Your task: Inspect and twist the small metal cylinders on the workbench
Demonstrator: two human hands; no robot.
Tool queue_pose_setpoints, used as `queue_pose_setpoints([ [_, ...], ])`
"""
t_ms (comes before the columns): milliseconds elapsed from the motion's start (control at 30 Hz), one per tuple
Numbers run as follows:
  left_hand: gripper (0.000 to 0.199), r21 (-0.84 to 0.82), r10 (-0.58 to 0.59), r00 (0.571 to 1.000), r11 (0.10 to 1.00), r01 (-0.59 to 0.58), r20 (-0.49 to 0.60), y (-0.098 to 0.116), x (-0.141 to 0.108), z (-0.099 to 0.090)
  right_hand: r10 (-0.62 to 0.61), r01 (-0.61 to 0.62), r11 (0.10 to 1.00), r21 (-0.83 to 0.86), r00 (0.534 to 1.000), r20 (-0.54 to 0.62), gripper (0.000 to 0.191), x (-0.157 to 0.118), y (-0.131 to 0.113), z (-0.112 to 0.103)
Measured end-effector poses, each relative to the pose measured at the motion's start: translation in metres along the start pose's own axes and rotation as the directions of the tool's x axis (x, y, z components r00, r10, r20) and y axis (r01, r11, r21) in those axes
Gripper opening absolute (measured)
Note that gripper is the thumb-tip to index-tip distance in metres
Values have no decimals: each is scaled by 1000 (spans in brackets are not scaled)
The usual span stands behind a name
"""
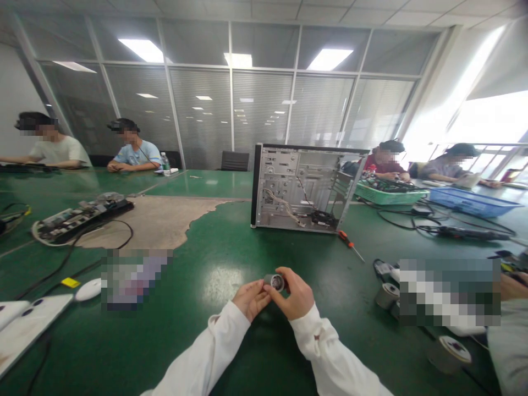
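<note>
Over the green table, a small clear round container (274, 282) is held between my two hands, its round end facing me and some greyish contents showing inside. My right hand (296, 294) grips it from the right, thumb in front and fingers curled over the top. From the left, the fingertips of my left hand (251, 298) press against its side. Farther back stands an opened computer case (305, 187), with loose cables and a black part in its bottom. A screwdriver (348, 241) with an orange and black handle lies by the case's lower right corner.
A power strip (82, 217) and cables lie at left, near a white mouse (88, 289). Spools (449, 355) stand at right. Green (390, 193) and blue baskets (474, 202) sit at the back right. Several people sit around the table.
</note>
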State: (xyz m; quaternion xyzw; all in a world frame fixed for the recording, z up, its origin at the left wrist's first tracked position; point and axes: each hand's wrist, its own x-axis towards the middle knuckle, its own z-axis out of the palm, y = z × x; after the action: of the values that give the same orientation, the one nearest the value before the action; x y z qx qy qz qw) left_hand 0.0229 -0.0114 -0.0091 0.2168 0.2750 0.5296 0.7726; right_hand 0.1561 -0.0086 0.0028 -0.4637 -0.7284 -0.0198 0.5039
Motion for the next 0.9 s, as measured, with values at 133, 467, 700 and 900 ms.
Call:
queue_pose_setpoints([
  [133,15,-36,-38,999,999,38,-11,3,-1,2,-131,129,991,25,988,85,24,2,-6,-3],
  [467,34,124,133,983,985,-117,-125,3,9,-9,-114,67,980,187,961,251,47,-2,-9,-2],
  [700,40,756,635,769,538,-374,-72,17,8,-12,-66,13,975,223,971,230,42,-5,-4,6],
  [900,35,908,564,771,83,-410,297,22,3,-12,-18,-27,975,221,980,199,38,-4,5,10],
])
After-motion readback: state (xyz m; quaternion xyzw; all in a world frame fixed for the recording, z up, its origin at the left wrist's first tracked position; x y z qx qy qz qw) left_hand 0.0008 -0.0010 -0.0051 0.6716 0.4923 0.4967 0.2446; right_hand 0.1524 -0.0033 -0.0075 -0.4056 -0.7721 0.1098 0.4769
